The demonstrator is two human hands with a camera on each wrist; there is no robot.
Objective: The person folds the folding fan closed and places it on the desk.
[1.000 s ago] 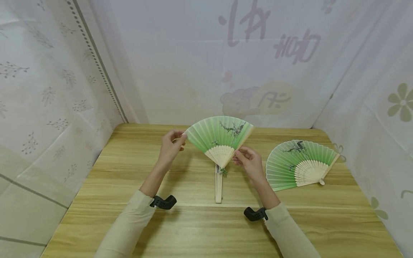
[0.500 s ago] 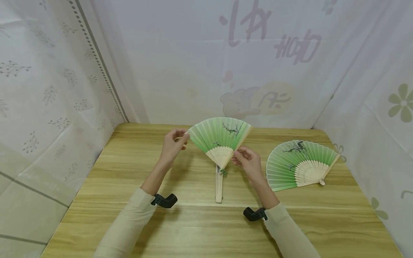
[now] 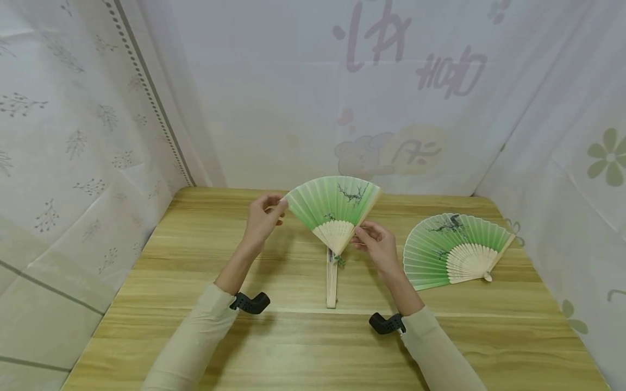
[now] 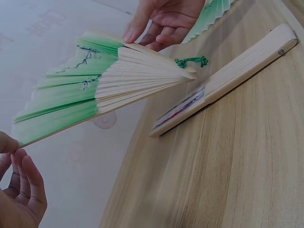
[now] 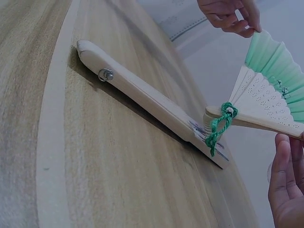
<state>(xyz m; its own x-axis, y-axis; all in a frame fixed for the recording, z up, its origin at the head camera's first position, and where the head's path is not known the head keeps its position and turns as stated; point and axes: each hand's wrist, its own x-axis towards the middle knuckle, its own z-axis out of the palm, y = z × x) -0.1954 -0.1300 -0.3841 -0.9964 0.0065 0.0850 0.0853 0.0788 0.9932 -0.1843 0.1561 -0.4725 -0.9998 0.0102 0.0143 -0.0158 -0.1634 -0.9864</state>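
You hold a green paper-like folding fan (image 3: 337, 203) spread in the air over the table, its pivot toward you and its leaf away from you. A dark branch is drawn on the right part of the leaf, and the pale sticks below it are pierced with small patterns. A green knotted cord (image 5: 230, 110) hangs at the pivot.

Your left hand (image 3: 263, 221) pinches the fan's outer left corner between thumb and fingers. Your right hand (image 3: 380, 244) pinches the right guard stick, near where the leaf meets the bare sticks.

Under the pivot, a folded fan (image 3: 331, 285) lies on the wooden table (image 3: 303, 347), one end pointing toward you and showing a metal pin (image 5: 108, 74); the far end carries a strip of printed leaf. To the right of your right hand, a second green fan (image 3: 442, 250) lies spread on the tabletop, its pivot to the lower right.

A black wrist camera sits by each cuff of your light sleeves (image 3: 193, 342). Beyond the table hangs a pale backdrop (image 3: 274, 98) with faint pinkish characters, and a sprig-patterned cloth (image 3: 63, 136) hangs at your left.
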